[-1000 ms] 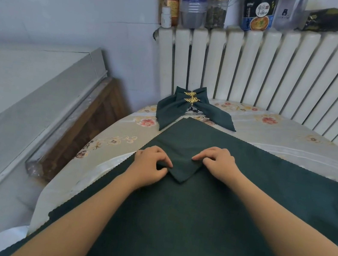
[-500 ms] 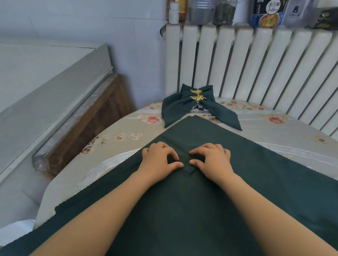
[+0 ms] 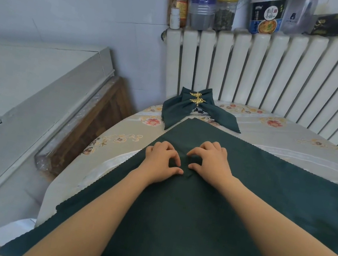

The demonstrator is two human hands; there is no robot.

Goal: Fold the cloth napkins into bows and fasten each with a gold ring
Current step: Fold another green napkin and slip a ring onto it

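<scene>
Green napkin [image 3: 217, 204], frame centre: left hand [image 3: 161, 160] and right hand [image 3: 211, 161] are pinching its small fold between them, equally near; finished bow [image 3: 191, 109] is lying beyond.

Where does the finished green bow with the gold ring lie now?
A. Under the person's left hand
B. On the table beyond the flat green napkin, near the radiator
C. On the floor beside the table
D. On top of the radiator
B: the finished bow with its gold ring lies on the table beyond the flat napkin, just before the radiator.
</scene>
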